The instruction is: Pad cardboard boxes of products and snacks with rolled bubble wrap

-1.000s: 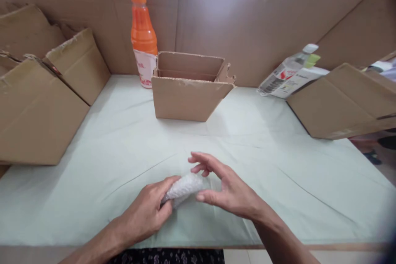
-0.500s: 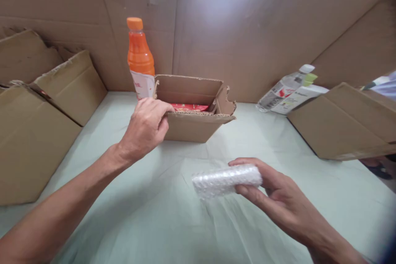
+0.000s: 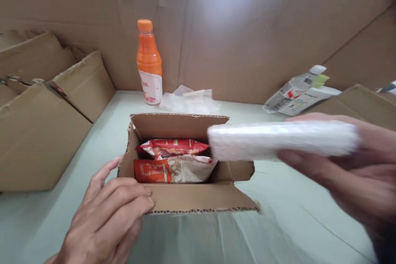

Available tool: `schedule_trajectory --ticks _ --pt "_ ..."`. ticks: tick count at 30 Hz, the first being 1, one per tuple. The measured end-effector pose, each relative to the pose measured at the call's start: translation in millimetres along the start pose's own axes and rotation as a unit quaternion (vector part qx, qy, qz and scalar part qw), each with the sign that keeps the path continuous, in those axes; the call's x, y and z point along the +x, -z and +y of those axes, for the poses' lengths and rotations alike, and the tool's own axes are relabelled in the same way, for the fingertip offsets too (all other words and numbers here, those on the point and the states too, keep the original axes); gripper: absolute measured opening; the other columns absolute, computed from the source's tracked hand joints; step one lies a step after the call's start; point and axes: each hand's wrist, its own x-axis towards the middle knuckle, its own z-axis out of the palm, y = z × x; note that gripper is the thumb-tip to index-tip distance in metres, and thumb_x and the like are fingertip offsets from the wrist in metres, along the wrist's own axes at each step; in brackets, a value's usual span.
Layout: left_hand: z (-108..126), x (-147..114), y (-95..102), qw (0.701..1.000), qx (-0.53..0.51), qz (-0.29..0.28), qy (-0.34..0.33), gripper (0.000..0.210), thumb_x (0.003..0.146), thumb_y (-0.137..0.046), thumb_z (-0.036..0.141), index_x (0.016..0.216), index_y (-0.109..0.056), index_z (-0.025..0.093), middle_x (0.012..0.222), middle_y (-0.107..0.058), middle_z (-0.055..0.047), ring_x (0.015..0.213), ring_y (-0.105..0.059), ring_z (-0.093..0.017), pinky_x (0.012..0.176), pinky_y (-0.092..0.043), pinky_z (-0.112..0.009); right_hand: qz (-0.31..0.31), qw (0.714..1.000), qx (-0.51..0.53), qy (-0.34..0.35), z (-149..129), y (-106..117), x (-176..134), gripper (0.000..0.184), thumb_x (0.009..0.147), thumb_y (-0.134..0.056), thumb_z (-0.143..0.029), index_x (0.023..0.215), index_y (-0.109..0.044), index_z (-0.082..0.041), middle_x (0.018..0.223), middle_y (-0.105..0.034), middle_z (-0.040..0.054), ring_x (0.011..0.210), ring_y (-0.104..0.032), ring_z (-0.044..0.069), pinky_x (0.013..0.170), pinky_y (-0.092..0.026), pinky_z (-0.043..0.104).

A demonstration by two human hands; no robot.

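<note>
In my right hand (image 3: pixel 343 173) is a flat item wrapped in bubble wrap (image 3: pixel 278 138), pinched between thumb and fingers. It is blurred and hovers over the right end of a small open cardboard box (image 3: pixel 198 198); what is inside the wrap cannot be made out. My left hand (image 3: pixel 108 214) grips the near left corner of this box, fingers lying over the front flap. Within the box are a red food packet (image 3: pixel 173 146) and, nearer to me, an orange-and-white food packet (image 3: pixel 176 170).
Behind the box stands an orange drink bottle (image 3: pixel 150 66), beside crumpled clear plastic (image 3: pixel 192 100). A clear bottle (image 3: pixel 291 90) leans with a white pack (image 3: pixel 309 101) at the right box (image 3: pixel 355 99). Larger boxes (image 3: pixel 37 144) stand left. A cardboard wall (image 3: pixel 232 49) rises behind.
The box has come nearer and its packets now show; plastic behind it is uncovered. My left hand has moved toward me with it. My right hand has lifted the bubble-wrapped item up and right.
</note>
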Motion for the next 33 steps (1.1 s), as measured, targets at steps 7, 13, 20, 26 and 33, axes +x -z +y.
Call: schedule_trajectory --ticks 7,13,20,26,33 --pt "2.0 3.2 -8.8 0.997 -0.032 0.043 0.046 0.028 0.085 -0.055 -0.005 0.098 -0.067 0.017 0.091 -0.074 -0.003 0.092 -0.064 -0.014 0.117 -0.035 -0.051 -0.293 0.944 -0.148 -0.032 -53.2 -98.5 38.1 0.013 0.079 -0.066 -0.027 0.090 -0.060 -0.022 0.073 -0.066 -0.0008 0.063 -0.058 0.015 0.053 -0.035 0.026" --pt "-2.8 -1.2 -10.5 0.997 -0.050 0.044 0.033 0.029 0.085 -0.054 -0.005 0.101 -0.066 0.016 0.094 -0.074 -0.005 0.093 -0.063 -0.015 0.118 -0.031 -0.052 -0.438 0.820 -0.365 0.058 -62.3 -106.9 57.2 0.020 0.081 -0.066 -0.029 0.097 -0.073 -0.020 0.084 -0.071 0.0094 0.077 -0.063 0.024 0.066 -0.038 0.031" --pt "-4.2 0.4 -13.4 0.995 -0.072 0.050 0.048 0.026 0.089 -0.055 -0.002 0.102 -0.065 0.017 0.093 -0.073 -0.003 0.093 -0.065 -0.015 0.119 -0.031 -0.052 -0.473 0.793 -0.371 0.103 -70.8 -118.5 64.4 0.015 0.080 -0.062 -0.012 0.078 -0.074 -0.021 0.071 -0.070 0.0054 0.066 -0.061 0.020 0.060 -0.034 0.030" --pt "-7.6 -14.3 -5.5 0.990 -0.032 0.126 0.051 0.050 0.080 -0.064 -0.002 0.123 -0.060 0.025 0.121 -0.065 -0.006 0.121 -0.059 -0.024 0.121 -0.034 -0.056 -0.360 0.890 -0.258 0.107 -58.1 -78.7 53.2 0.019 0.085 -0.066 -0.026 0.100 -0.077 -0.024 0.095 -0.076 0.0056 0.078 -0.067 0.020 0.066 -0.044 0.030" --pt "-45.3 -71.4 -33.5 0.892 -0.205 0.027 0.402 0.060 0.092 -0.063 0.033 0.149 -0.043 0.031 0.144 -0.056 -0.010 0.125 -0.062 -0.027 0.104 -0.055 -0.044 -0.097 0.983 -0.128 -0.093 24.1 -37.8 -28.0 0.032 0.088 -0.064 -0.055 0.102 -0.074 -0.028 0.090 -0.078 0.0078 0.076 -0.071 0.023 0.064 -0.056 0.034"
